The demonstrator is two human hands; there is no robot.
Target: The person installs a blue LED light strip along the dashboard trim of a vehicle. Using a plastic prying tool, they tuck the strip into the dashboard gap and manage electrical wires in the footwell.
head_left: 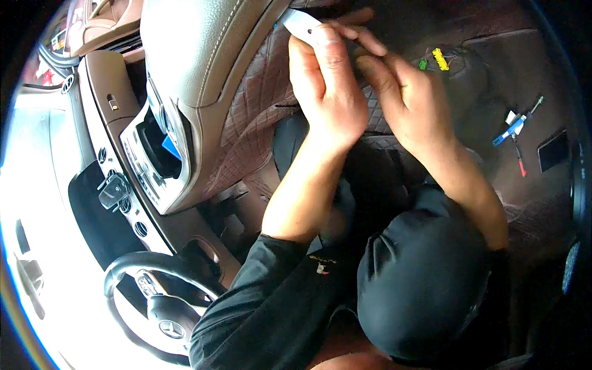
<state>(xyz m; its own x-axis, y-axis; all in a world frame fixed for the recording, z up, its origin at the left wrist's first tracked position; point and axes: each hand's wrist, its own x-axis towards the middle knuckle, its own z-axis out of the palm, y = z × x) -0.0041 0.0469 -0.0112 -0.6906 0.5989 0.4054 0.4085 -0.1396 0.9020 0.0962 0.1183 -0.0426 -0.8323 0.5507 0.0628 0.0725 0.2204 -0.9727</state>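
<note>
My left hand (333,89) pinches a pale flat strip (301,24) with a small dark hole, thumb laid along it. The strip's far end lies against the edge of the stitched grey padded panel (216,55). Close beside it, my right hand (410,102) is curled inward, its thumb and fingers near the left fingertips. What the right fingers hold, if anything, is hidden. Both forearms reach up from dark sleeves. Beyond my right hand, a yellow connector (440,59) and a green connector (423,63) lie on the dark quilted floor covering with thin wires.
To the right lie a blue tool (510,132) with a pale part, a red-tipped piece (522,165) and a dark phone-like slab (552,152). A steering wheel (132,256), a glovebox (110,86) and a phone holder (115,190) are at left. Brown quilted material (259,105) borders the panel.
</note>
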